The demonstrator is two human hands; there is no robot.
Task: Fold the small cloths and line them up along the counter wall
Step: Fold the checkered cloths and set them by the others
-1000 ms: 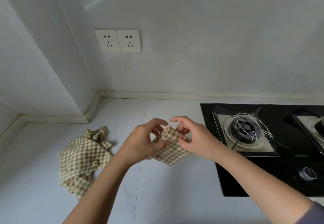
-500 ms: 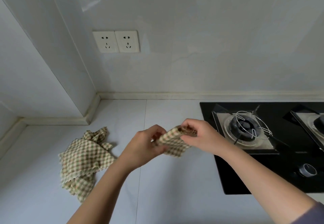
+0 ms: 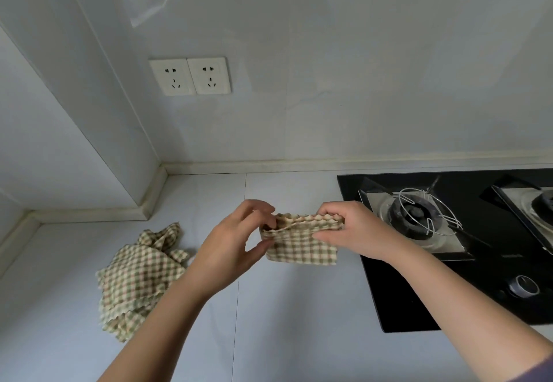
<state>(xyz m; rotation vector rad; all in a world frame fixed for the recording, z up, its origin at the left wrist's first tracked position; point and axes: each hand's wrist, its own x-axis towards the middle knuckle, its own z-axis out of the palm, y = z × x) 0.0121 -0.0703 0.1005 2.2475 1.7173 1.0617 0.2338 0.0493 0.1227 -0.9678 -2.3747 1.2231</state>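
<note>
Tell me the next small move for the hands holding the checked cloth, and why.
Probably set the checked cloth down flat by the back wall: left hand and right hand pinch its doubled top edge, so it looks folded, and the crumpled cloth pile waits on the counter.

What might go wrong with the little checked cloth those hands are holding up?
1. The checked cloth hangs in the air, pinched only along its top edge by the left hand and the right hand. If one pinch slips, the fold may fall open.
2. It is close to the black hob. Put down there, it might land by the burner.
</note>
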